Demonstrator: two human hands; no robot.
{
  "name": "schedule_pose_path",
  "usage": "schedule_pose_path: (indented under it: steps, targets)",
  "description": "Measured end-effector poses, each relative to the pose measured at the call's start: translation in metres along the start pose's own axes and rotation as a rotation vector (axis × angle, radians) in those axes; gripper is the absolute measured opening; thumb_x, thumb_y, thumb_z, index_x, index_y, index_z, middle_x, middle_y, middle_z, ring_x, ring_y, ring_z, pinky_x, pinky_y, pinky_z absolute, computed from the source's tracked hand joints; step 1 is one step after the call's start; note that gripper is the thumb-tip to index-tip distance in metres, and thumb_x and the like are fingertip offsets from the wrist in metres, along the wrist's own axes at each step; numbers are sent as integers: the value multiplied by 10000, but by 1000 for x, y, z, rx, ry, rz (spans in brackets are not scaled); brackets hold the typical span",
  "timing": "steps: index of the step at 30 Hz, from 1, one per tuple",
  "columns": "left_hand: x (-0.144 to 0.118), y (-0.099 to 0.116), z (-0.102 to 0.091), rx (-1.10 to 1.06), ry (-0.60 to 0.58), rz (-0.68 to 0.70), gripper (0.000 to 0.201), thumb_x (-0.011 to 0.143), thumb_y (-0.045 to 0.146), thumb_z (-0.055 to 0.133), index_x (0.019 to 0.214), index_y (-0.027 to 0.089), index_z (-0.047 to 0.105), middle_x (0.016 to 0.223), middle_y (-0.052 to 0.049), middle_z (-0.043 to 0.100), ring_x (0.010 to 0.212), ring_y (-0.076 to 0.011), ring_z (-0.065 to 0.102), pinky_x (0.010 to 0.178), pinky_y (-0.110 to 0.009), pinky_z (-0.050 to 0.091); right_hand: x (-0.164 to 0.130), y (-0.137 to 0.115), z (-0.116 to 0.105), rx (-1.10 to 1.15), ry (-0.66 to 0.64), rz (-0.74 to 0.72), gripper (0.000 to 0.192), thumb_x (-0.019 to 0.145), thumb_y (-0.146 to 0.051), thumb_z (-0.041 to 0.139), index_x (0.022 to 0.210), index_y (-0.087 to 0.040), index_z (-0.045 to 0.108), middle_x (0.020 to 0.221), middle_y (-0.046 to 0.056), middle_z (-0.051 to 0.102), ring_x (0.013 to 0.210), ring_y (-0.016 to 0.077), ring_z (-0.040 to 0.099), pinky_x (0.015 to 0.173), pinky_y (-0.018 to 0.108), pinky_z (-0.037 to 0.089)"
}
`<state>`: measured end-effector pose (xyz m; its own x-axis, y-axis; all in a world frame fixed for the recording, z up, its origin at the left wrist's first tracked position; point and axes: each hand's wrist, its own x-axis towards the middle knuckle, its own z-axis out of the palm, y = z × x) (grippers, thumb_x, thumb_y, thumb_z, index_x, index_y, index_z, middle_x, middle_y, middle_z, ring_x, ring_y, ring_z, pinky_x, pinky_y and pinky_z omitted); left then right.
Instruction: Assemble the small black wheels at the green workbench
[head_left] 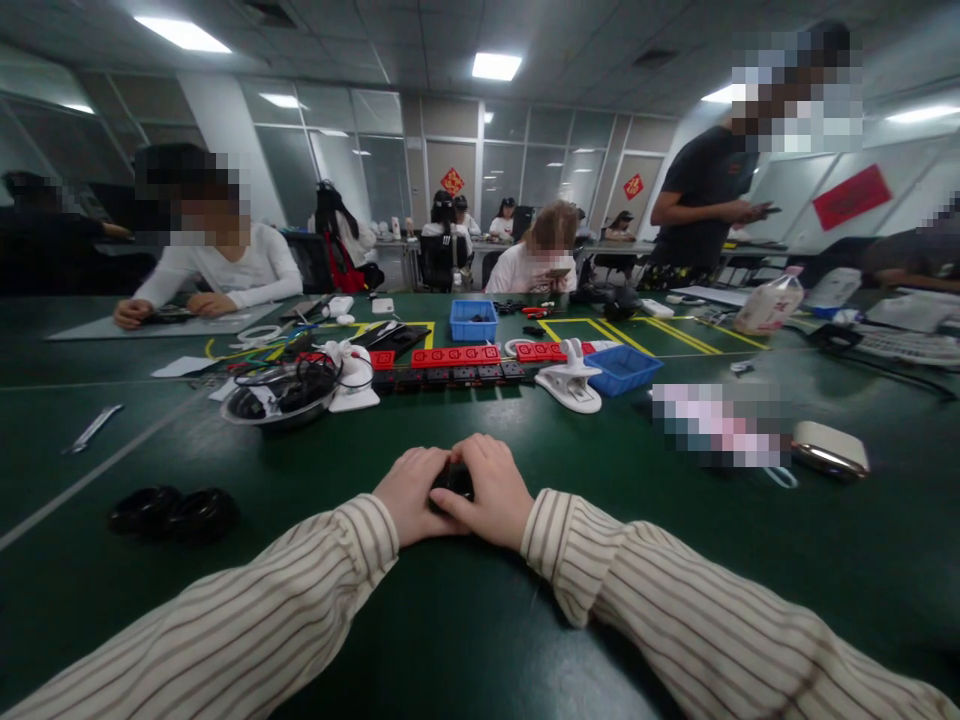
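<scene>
My left hand (415,490) and my right hand (496,488) meet in front of me, low over the table, with fingers curled round a glossy black object (459,484). Most of it is covered by the fingers, so its full shape and kind stay hidden. Both hands are closed on it, the right thumb lying across its near side. To the left, two shiny black ring-shaped pieces (201,514) lie side by side on the green table (315,480). Farther left is a metal wrench (93,428).
Beyond my hands stand a bowl of black parts (244,405), a white clip (571,388), a row of red blocks (456,357) and two blue bins (474,306). A pale case with a shiny rim (831,450) lies right. People sit and stand across the table.
</scene>
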<state>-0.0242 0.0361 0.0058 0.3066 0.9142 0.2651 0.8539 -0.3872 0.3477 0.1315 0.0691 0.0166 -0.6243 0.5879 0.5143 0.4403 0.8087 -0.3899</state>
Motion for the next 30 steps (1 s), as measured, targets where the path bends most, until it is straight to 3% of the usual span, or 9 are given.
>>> schedule_pose_path:
  steps: [4, 8, 14, 18, 22, 25, 30]
  targets:
    - [0, 5, 2, 22, 12, -36, 407, 579, 408, 721, 838, 168, 520, 812, -39, 588, 813, -252, 550, 868, -438, 376, 1, 1, 3, -32, -39, 55, 245, 758, -340, 615, 819, -142, 486, 816, 30, 497, 780, 165, 432, 715, 298, 334]
    - [1, 0, 6, 4, 16, -39, 282, 572, 290, 703, 751, 170, 522, 732, -20, 566, 741, -224, 536, 777, -374, 412, 3, 3, 1, 25, -68, 30, 212, 746, -297, 618, 821, -141, 496, 826, 30, 507, 783, 159, 440, 720, 289, 352]
    - [7, -19, 2, -224, -122, 55, 226, 549, 185, 693, 695, 162, 522, 723, 26, 529, 720, -172, 524, 681, -272, 415, 4, 5, -7, 165, -143, -268, 140, 665, -133, 541, 803, -152, 526, 840, 30, 543, 829, 167, 451, 774, 299, 372]
    - [7, -23, 3, -245, -136, 88, 234, 565, 220, 697, 732, 162, 544, 767, 18, 544, 768, -182, 527, 732, -294, 422, 3, 4, -7, 200, -165, -373, 151, 675, -164, 508, 823, -156, 533, 878, 39, 556, 855, 179, 457, 796, 319, 370]
    - [2, -14, 4, -174, -50, 68, 547, 531, 403, 751, 964, 149, 532, 917, -54, 559, 862, -248, 527, 809, -393, 420, 0, 2, -7, 212, -8, -311, 271, 762, -357, 525, 928, -142, 519, 947, 69, 542, 894, 195, 453, 836, 352, 347]
    - [-1, -3, 2, -77, -2, 22, 677, 509, 505, 752, 1024, 153, 491, 938, -72, 570, 892, -280, 532, 867, -465, 387, -1, 1, -6, 159, 89, -194, 310, 803, -427, 497, 912, -137, 505, 912, 73, 530, 876, 194, 444, 812, 346, 342]
    - [-1, 8, 0, 35, 9, -15, 474, 579, 484, 713, 852, 152, 514, 799, -59, 571, 783, -258, 538, 769, -430, 426, 2, 3, -1, 50, 9, -48, 216, 780, -348, 586, 791, -145, 513, 797, 33, 507, 793, 163, 435, 750, 304, 345]
